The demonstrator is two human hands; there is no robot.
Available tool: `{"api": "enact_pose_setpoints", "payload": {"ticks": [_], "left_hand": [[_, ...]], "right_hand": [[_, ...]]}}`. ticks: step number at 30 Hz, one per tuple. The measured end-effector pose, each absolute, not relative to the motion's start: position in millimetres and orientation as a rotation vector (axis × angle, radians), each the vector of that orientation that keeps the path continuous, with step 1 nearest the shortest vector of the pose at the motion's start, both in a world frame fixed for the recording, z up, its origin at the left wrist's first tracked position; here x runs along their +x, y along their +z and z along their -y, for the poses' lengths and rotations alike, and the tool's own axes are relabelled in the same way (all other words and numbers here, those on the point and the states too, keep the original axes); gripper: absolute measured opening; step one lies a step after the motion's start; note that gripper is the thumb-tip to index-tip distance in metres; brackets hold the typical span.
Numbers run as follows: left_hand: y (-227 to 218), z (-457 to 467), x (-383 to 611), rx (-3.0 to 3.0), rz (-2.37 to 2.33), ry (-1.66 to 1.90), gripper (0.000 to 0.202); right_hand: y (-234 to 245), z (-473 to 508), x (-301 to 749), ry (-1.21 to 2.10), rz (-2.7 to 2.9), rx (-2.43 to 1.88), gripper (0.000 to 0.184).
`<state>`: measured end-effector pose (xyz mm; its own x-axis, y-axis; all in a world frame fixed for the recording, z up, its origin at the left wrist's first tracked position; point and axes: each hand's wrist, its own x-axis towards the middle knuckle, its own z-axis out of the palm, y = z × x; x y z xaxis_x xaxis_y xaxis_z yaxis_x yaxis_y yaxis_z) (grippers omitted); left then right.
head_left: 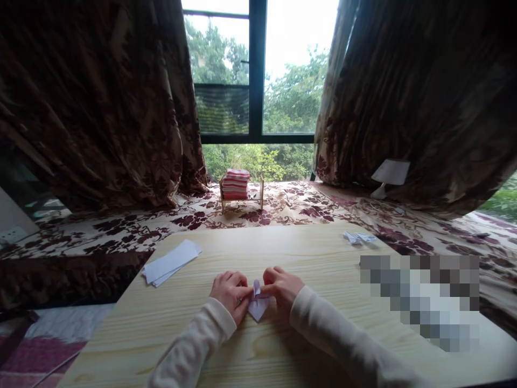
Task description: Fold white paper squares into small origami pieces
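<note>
Between my hands, a small white piece of folded paper (258,309) rests on the pale wooden table (194,345), its pointed end toward me. A narrow strip of it stands up at the far end. My left hand (231,291) pinches the paper's left side with thumb and index finger. From the right, my right hand (283,288) closes on the same upright part, its index finger pressed against it. The fingertips partly cover the folds there.
White paper strips (172,262) lie stacked at the table's far left. Folded paper pieces (358,237) sit at the far right edge, with a pixelated area (424,302) nearer. Beyond are a small rack (242,203) holding striped cloths (236,184) and a lamp (391,173).
</note>
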<state>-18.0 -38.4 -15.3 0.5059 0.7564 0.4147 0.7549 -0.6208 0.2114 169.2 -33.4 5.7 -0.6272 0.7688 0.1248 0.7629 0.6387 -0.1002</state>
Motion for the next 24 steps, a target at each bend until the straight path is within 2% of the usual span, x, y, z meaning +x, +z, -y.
{"api": "enact_pose_setpoints", "payload": {"ticks": [7, 13, 17, 21, 24], "left_hand": [[-11, 56, -22, 2.765, -1.420, 0.686, 0.017], [-8, 70, -25, 2.766, -1.477, 0.615, 0.025], [-10, 91, -27, 2.778, -1.469, 0.587, 0.023], [-18, 113, -26, 2.748, -1.501, 0.618, 0.014], [-23, 116, -23, 2.702, -1.548, 0.670, 0.016]], "right_hand": [[5, 49, 160, -0.026, 2.676, -1.333, 0.023], [7, 62, 155, -0.029, 2.625, -1.416, 0.027], [3, 85, 152, -0.070, 2.611, -1.382, 0.026], [-4, 110, 151, -0.002, 2.655, -1.348, 0.021], [-7, 117, 152, 0.099, 2.619, -1.329, 0.024]]}}
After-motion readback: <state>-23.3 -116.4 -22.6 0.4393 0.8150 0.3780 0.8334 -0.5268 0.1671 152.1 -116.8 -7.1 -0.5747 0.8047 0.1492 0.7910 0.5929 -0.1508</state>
